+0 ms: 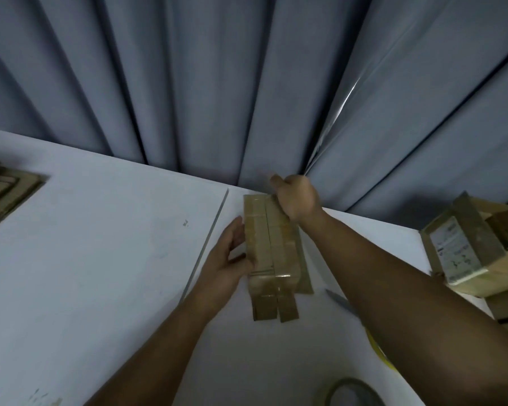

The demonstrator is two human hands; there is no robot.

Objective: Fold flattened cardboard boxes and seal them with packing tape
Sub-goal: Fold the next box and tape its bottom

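Note:
A narrow brown cardboard box [269, 247] lies lengthwise on the white table [100, 244], with glossy tape across its top seam and its near flaps sticking out toward me. My left hand [228, 265] presses flat against the box's left side, thumb on its top edge. My right hand [295, 197] is closed at the box's far right corner, pinching what looks like a strip of clear tape there. A roll of packing tape [349, 391] lies at the bottom edge, partly cut off by the frame.
A stack of flattened cardboard [6, 191] lies at the far left. Folded, labelled boxes [464, 247] are piled at the right. A knife blade [339, 300] with a yellow handle pokes out under my right forearm. Grey curtains [217, 83] hang behind the table.

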